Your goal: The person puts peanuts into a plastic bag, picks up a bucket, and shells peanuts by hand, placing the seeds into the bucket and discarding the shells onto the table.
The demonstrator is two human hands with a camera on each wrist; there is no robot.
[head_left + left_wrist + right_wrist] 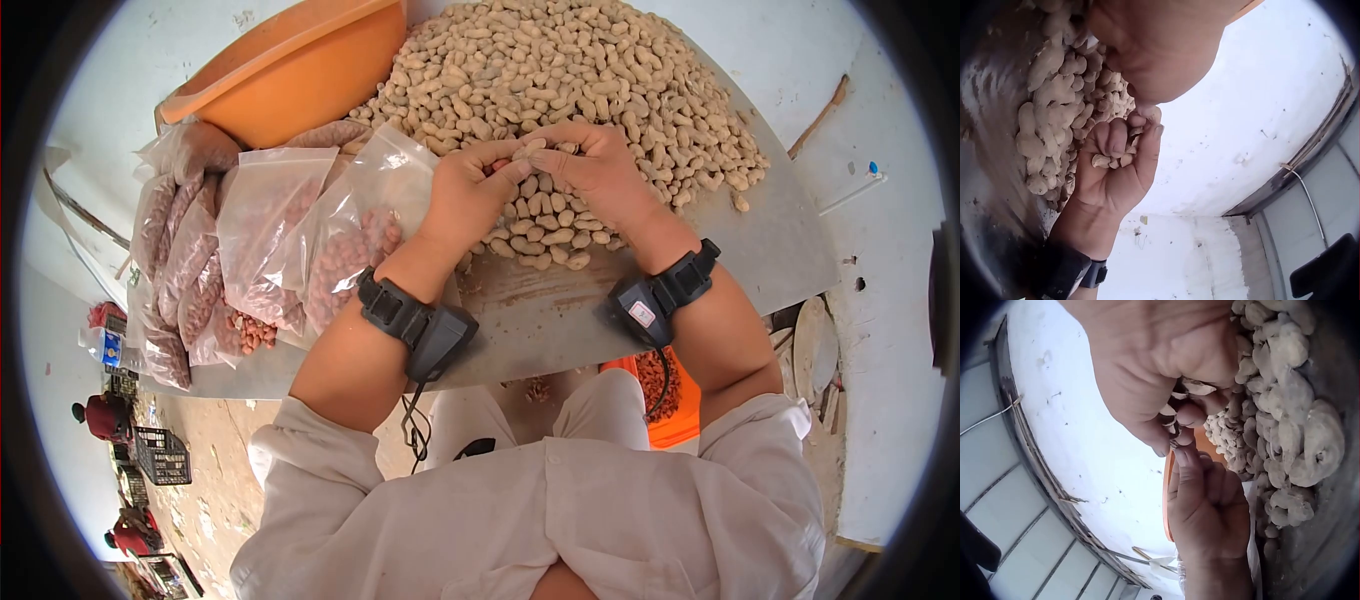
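My left hand [468, 200] and right hand [600, 175] meet at the fingertips over the heap of unshelled peanuts [540, 60]. Between the thumbs and fingers is a peanut [530, 148], pinched from both sides. Reddish kernels [500, 164] show by the curled left fingers. In the right wrist view, broken peanut shells [1197, 387] are gripped in the curled right fingers, with the left hand [1207, 512] below, its thumb raised to the right fingertips. The left wrist view shows pale shells [1102, 161] within the right hand [1116, 175].
Clear plastic bags of shelled kernels [270, 235] lie on the metal table [540, 330] at left. Behind them leans a large orange basin [290, 75]. Below the table's front edge is an orange-red container [680, 410] of reddish bits. Black crates [162, 456] stand on the floor.
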